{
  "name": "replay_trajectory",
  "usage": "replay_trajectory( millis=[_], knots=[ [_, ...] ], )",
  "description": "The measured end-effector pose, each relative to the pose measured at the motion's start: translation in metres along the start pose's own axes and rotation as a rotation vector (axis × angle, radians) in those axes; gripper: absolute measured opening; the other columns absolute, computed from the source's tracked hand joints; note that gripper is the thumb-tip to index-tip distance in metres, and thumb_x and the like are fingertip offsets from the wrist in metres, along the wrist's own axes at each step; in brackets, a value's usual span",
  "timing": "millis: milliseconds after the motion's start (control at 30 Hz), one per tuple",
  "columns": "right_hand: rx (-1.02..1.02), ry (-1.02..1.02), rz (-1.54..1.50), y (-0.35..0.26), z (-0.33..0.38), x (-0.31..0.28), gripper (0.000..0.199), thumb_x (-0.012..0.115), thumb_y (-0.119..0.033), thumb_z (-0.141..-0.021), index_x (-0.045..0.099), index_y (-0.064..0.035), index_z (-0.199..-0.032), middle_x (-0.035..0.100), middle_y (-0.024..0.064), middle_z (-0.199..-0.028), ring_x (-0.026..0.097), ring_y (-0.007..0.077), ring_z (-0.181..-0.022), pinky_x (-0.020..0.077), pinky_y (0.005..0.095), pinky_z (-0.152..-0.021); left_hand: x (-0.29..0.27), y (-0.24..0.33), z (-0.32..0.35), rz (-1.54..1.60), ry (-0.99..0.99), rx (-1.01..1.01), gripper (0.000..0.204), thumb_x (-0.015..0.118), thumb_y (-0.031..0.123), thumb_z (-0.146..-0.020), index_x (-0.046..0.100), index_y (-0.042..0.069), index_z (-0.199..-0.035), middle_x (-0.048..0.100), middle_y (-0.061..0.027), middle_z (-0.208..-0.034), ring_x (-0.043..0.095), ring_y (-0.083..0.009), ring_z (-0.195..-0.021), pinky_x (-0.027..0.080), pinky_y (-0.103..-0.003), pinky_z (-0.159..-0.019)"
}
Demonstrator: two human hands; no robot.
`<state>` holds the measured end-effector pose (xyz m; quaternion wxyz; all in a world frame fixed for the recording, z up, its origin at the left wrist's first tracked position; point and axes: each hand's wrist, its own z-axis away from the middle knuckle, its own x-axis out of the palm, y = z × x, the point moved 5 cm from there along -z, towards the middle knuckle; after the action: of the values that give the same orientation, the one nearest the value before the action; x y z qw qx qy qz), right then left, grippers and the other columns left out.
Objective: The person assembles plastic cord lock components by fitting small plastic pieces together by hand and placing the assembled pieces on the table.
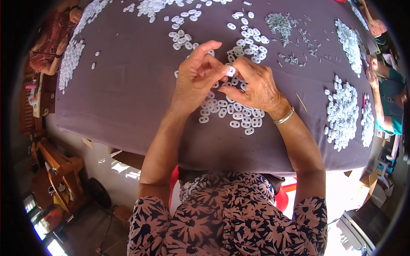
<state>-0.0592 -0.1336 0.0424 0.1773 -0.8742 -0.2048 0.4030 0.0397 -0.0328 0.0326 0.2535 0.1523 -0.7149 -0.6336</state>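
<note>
A small white oval plastic piece with holes (pixel 231 71) is pinched between the fingertips of both hands above the table. My left hand (pixel 197 79) grips its left side with thumb and fingers, the index finger raised. From the right, my right hand (pixel 255 83) meets the same piece, its fingers bent; a bracelet (pixel 284 117) circles that wrist. Beneath and in front of the hands lies a loose heap of like white two-hole pieces (pixel 237 115). More of them (pixel 255 48) spread just beyond the fingers.
A dark cloth covers the table (pixel 128 94). At the far right lie small grey metal pins (pixel 280 25). A thin stick (pixel 301 102) rests right of my wrist, near a white heap (pixel 343 113). Other people sit at the left (pixel 51 51) and right (pixel 386 94) edges.
</note>
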Motion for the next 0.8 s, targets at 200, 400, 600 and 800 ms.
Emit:
replay_trajectory(
  millis=[200, 400, 600, 800],
  knots=[
    [0.251, -0.123, -0.300, 0.018, 0.003, 0.004, 0.024, 0.052, -0.022, -0.088, 0.049, -0.0006, -0.076, 0.049, 0.0046, -0.061, 0.048, 0.0151, -0.054, 0.0393, 0.0300, -0.053, -0.033, 0.017, 0.003, -0.135, 0.217, 0.040, 0.013, 0.062, 0.007, -0.088, 0.066, 0.003, -0.100, 0.062, 0.0002, -0.075, 0.055, -0.0024, -0.066, 0.038, -0.016, -0.051],
    [0.569, -0.079, -0.554, 0.035, 0.009, 0.006, 0.030, 0.047, -0.024, -0.094, 0.049, -0.0021, -0.075, 0.041, -0.0028, -0.063, 0.037, 0.0071, -0.059, 0.0332, 0.0233, -0.055, -0.090, 0.053, 0.052, -0.495, 0.346, 0.016, 0.011, 0.061, 0.008, -0.087, 0.068, 0.004, -0.096, 0.062, -0.0004, -0.076, 0.053, -0.0039, -0.066, 0.040, -0.019, -0.055],
    [0.569, -0.035, -0.600, 0.045, 0.007, 0.008, 0.025, 0.052, -0.016, -0.095, 0.048, -0.0065, -0.072, 0.033, -0.0084, -0.062, 0.028, 0.0014, -0.057, 0.0234, 0.0192, -0.049, -0.137, 0.036, 0.094, -0.932, 0.427, 0.022, 0.011, 0.061, 0.007, -0.087, 0.066, 0.002, -0.096, 0.063, -0.0011, -0.080, 0.053, -0.0084, -0.069, 0.043, -0.023, -0.063],
    [0.603, -0.044, -0.577, 0.048, 0.010, 0.009, 0.026, 0.053, -0.015, -0.094, 0.045, -0.0076, -0.070, 0.033, -0.0089, -0.063, 0.028, 0.0008, -0.057, 0.0230, 0.0183, -0.049, -0.153, 0.038, 0.102, -1.150, 0.480, 0.000, 0.013, 0.060, 0.006, -0.084, 0.066, 0.003, -0.096, 0.062, -0.0069, -0.082, 0.057, -0.0162, -0.070, 0.046, -0.028, -0.068]
  ],
)
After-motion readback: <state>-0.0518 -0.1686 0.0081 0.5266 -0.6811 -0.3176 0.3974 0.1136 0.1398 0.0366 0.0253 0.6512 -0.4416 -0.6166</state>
